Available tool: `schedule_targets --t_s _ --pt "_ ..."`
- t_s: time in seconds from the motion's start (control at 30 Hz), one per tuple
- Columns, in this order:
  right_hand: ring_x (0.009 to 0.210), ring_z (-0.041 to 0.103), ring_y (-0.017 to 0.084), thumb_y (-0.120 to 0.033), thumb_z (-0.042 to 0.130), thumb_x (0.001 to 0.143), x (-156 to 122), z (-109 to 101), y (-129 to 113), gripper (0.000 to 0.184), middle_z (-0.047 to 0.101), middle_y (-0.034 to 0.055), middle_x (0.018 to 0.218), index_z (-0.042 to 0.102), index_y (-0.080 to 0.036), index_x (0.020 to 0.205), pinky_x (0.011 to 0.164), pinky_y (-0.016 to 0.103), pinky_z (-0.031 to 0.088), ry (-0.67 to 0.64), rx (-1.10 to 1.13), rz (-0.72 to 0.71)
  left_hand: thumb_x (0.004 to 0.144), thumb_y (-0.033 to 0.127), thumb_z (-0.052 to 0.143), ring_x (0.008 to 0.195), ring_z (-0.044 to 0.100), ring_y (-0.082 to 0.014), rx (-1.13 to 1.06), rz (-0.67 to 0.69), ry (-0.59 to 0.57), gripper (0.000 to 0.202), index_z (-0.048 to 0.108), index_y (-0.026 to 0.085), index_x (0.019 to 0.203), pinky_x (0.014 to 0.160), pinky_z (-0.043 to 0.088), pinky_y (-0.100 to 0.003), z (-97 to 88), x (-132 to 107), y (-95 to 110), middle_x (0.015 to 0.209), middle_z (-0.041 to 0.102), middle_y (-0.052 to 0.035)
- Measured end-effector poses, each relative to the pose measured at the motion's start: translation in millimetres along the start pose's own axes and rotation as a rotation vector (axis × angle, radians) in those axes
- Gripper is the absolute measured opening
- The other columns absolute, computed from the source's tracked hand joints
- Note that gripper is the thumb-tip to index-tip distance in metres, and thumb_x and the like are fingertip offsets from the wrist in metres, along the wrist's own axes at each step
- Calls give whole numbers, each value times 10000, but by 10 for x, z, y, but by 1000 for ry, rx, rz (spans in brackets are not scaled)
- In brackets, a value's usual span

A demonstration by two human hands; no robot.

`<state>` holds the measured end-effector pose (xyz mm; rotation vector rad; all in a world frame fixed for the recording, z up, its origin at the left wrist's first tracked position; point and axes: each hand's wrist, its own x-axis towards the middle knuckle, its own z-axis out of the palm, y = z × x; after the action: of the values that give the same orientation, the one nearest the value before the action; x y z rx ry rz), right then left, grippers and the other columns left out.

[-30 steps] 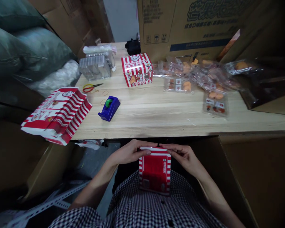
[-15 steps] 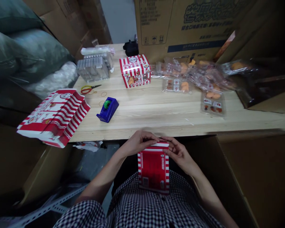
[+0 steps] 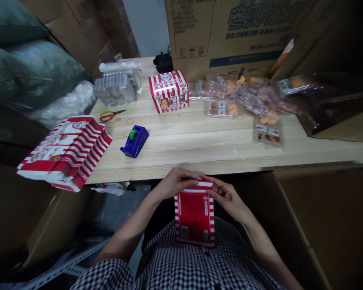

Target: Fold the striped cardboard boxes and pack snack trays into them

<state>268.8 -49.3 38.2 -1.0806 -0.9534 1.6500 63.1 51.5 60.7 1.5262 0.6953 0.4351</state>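
A red-and-white striped paper box (image 3: 194, 217) rests upright against my checked shirt, below the table's front edge, its red printed panel facing up toward me. My left hand (image 3: 180, 182) grips its upper left edge, thumb on the near side. My right hand (image 3: 225, 195) holds the upper right corner, with the thumb on the panel and the fingers behind. Both sets of fingertips meet along the box's top edge. How the far side of the box is folded is hidden.
On the wooden table (image 3: 181, 149) lie a stack of flattened striped boxes (image 3: 66, 151), a blue tape dispenser (image 3: 135, 141), scissors (image 3: 111, 115), a formed striped box (image 3: 168, 92), clear plastic trays (image 3: 115, 89) and bagged toy food packs (image 3: 268, 131). Large cartons (image 3: 230, 36) stand behind.
My fingers have shifted slightly along the box's top edge, the right fingers reaching further left. The view has moved a little; the table things stay in place.
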Motion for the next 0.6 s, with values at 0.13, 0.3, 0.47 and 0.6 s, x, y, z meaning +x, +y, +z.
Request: schedule_targets --t_s 0.13,0.3,0.47,0.6 --pt "1180 657 225 -420 733 869 -8 -7 -3 507 680 55 1325 612 -311 1349 1063 424 494 0 -11 -20 884 273 693 944 721 -173 -13 -7 34 181 784 220 1031 856 555 -311 20 7 -21 1045 787 -67" --pt "1185 653 210 -380 707 900 -9 -26 -5 455 689 36 1310 612 -335 1342 1049 396 499 -35 -22 -7 886 286 687 907 717 -174 45 4 19 176 790 226 1016 819 549 -305 19 -9 -8 1017 790 -67" --pt "1139 678 212 -382 700 904 -3 -4 -13 426 730 39 1226 630 -314 1319 1009 385 518 -52 -11 5 875 305 694 807 689 -152 106 -2 11 175 778 194 982 736 516 -274 3 -19 25 919 781 -64" --pt "1074 703 205 -382 689 913 1 17 -35 407 750 40 1178 639 -297 1308 978 378 533 -82 -41 14 849 360 717 653 606 -116 115 -38 -20 214 748 149 863 595 442 -230 -1 7 61 751 725 -43"
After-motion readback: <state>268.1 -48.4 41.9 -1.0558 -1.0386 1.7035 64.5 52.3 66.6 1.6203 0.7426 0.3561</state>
